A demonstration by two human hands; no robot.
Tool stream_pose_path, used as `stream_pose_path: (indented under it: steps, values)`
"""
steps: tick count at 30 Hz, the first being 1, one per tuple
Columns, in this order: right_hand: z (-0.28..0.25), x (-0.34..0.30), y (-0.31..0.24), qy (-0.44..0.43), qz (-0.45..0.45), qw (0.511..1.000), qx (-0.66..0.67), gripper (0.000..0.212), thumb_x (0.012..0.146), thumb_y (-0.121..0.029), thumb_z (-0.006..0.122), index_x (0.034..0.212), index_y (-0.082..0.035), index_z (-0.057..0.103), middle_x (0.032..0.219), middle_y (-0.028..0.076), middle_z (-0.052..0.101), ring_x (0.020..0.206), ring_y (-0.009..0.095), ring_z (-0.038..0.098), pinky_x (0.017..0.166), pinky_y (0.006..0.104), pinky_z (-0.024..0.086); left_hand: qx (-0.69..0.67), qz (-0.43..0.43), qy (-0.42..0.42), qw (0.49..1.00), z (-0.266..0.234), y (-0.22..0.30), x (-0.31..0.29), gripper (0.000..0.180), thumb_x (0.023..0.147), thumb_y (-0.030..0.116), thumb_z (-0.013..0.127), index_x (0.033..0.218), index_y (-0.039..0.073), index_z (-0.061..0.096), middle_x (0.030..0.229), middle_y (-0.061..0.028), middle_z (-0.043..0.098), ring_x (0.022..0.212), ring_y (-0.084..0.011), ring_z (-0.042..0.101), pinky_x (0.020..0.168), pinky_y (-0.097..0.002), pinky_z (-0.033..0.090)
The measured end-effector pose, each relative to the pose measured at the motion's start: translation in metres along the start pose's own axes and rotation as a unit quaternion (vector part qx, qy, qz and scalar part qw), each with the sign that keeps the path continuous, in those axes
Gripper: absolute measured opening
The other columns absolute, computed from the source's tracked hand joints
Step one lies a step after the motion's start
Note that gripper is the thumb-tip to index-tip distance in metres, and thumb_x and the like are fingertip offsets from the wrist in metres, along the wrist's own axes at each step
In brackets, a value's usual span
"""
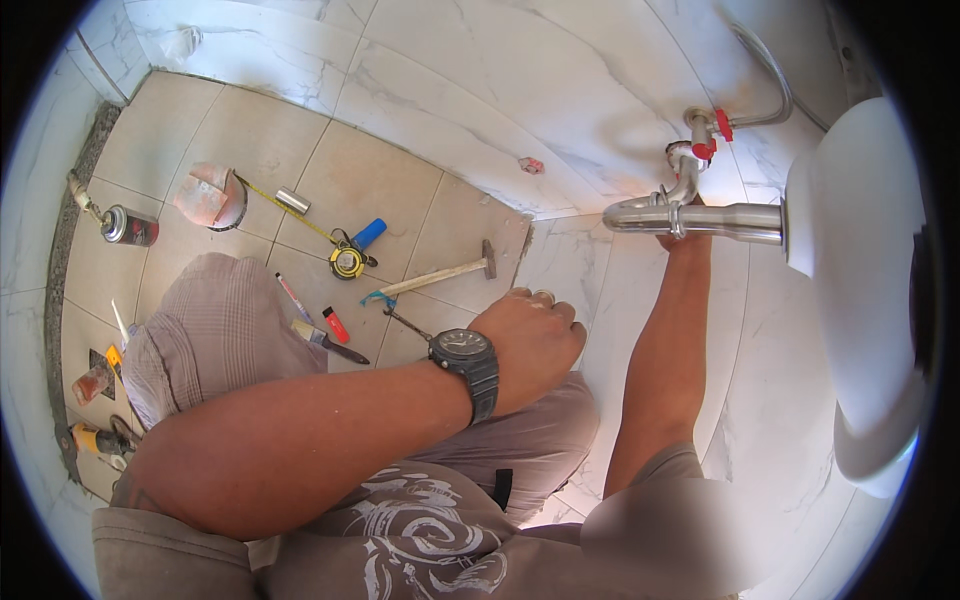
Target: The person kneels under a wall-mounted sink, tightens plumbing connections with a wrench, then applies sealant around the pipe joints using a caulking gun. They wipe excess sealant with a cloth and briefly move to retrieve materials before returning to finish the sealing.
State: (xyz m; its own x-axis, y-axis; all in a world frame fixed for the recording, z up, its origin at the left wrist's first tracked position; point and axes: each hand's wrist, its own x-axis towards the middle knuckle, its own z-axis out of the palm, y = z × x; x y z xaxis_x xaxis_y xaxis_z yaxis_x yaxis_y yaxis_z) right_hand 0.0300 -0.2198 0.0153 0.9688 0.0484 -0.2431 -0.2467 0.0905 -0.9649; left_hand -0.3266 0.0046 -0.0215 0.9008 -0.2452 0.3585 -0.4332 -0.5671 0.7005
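Chrome trap pipe under the white basin is gripped from behind by the right hand; left hand is curled shut, empty. Hammer lies on the floor. Likely fitting stage; alignment needed next.

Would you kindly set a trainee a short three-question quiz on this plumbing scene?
1. True or false: the right hand reaches up to the chrome drain pipe under the basin.
2. Which lies on the floor nearest the left hand? A) hammer B) spray can C) tape measure
3. What is on the left wrist?

Key: 1 true; 2 A; 3 a dark watch.
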Motion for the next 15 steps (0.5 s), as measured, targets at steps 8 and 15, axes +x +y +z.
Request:
stream_pose_path:
  steps: [8, 15]
  values:
    - [-0.0079, 0.0061, 0.0063, 0.008, 0.027, 0.999, 0.024, 0.036, 0.1, -0.039, 0.061, 0.123, -0.011, 0.062, 0.103, 0.012, 0.065, 0.079, 0.028, 0.068, 0.067, 0.0449, 0.063, 0.006, -0.003, 0.0, 1.0, 0.0019, -0.0002, 0.0007, 0.012, 0.086, 0.01, 0.062, 0.093, 0.003, 0.069, 0.095, -0.0147, 0.069, 0.095, -0.0312, 0.07, 0.087, -0.0436, 0.055]
    - [-0.0085, 0.0117, 0.0081, 0.041, 0.044, 0.997, 0.04, 0.028, 0.102, -0.038, 0.058, 0.116, -0.014, 0.065, 0.1, 0.01, 0.067, 0.076, 0.027, 0.069, 0.067, 0.0464, 0.064, 0.005, -0.005, -0.002, 1.0, 0.0022, 0.0, 0.0012, 0.013, 0.086, 0.01, 0.062, 0.093, 0.003, 0.069, 0.095, -0.0147, 0.069, 0.095, -0.0313, 0.07, 0.087, -0.0445, 0.055]
